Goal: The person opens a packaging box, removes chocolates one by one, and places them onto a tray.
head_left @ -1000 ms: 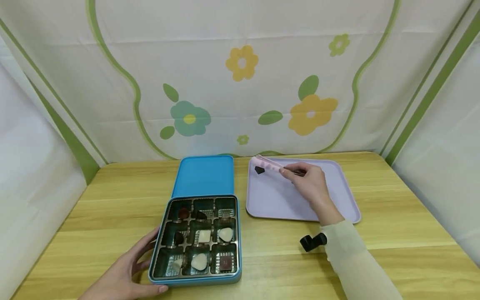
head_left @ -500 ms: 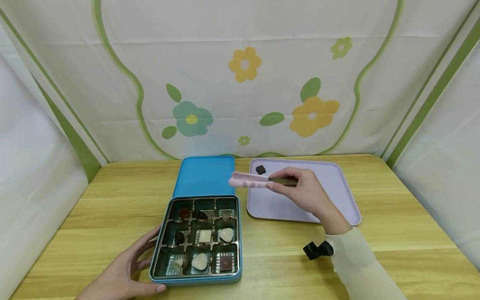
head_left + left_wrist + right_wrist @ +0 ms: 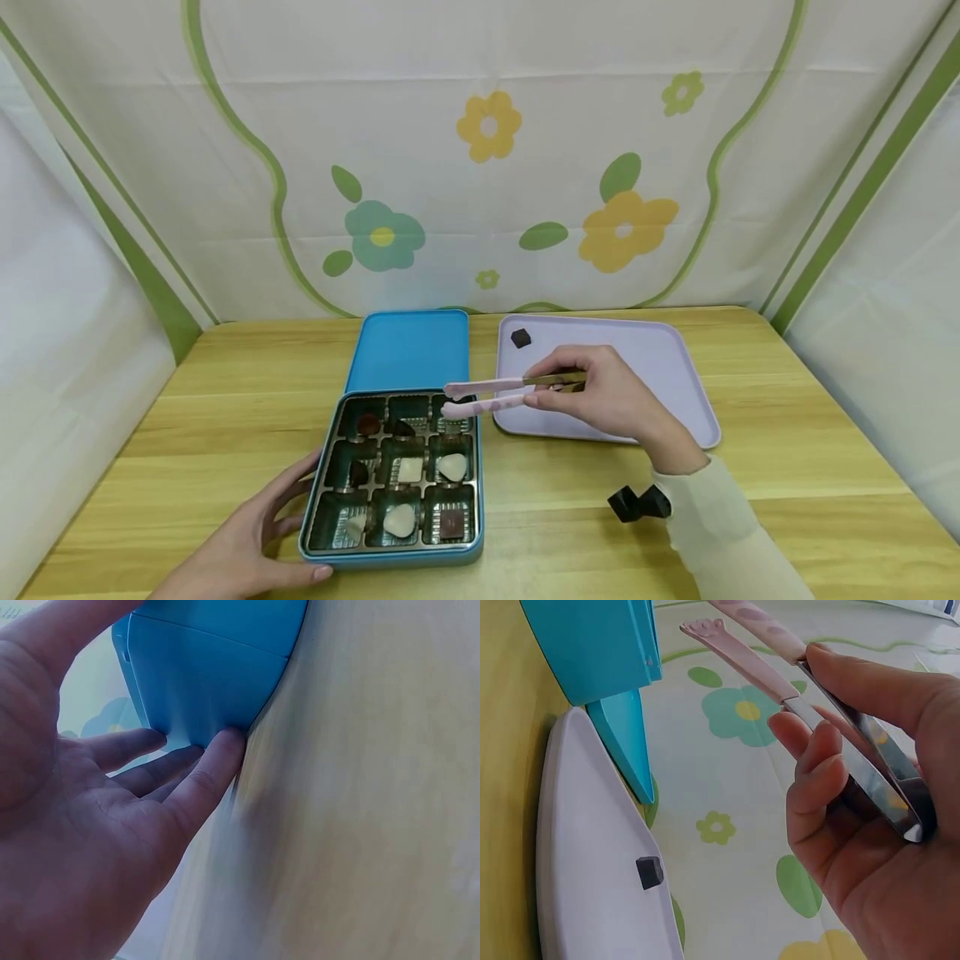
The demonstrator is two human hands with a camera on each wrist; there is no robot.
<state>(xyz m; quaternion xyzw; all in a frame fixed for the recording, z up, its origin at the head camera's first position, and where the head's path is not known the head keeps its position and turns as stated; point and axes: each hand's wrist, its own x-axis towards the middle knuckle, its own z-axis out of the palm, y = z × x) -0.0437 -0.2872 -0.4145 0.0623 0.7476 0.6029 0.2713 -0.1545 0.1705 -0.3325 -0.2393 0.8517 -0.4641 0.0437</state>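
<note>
Cloth booth [image 3: 60, 242] (home/studio unclear), 1 wood-look tbl [image 3: 555, 508], floral backdrop [image 3: 465, 192]

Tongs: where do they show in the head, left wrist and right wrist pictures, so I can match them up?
Head: tongs just below and right of centre, in the right hand.
Left wrist: not in it.
Right wrist: upper right, tips toward top centre.
Shared landmark: blue tin, lower centre-left in head, upper left of centre in left wrist, top left in right wrist.
</note>
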